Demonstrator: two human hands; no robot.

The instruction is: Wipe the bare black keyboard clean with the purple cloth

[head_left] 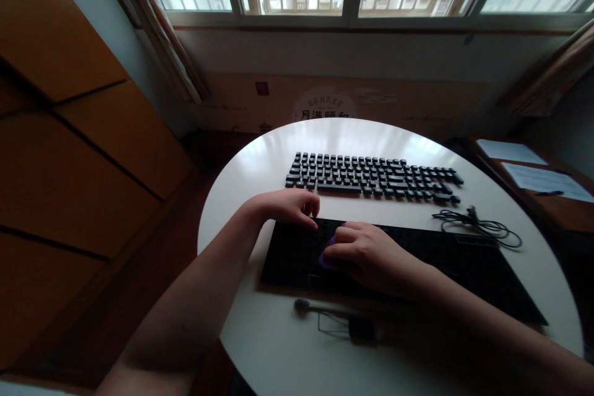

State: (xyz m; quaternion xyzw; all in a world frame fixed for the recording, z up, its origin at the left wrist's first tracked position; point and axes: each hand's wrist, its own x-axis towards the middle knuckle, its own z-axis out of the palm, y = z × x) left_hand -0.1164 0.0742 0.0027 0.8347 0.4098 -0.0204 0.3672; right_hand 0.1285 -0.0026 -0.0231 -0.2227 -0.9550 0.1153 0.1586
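A black keyboard base [408, 260] with its keycaps off lies across the round white table. My right hand [371, 253] is closed on a purple cloth [327, 255] and presses it on the left half of the base. At the base's upper left edge rests my left hand [290, 205], its thumb on the base and its curled fingers apart from the thumb, nothing seen between them. Loose black keycaps [352, 173] stand beyond, set out in keyboard order. Nearer me lie a small brush [304, 305], its handle in shadow, and a wire keycap puller [359, 328].
A coiled black cable [482, 226] lies at the right, touching the keyboard base's far edge. The white table [241, 179] has a curved rim. Papers [542, 179] and a pen rest on a brown surface to the right. Wooden cabinets [69, 167] stand at the left.
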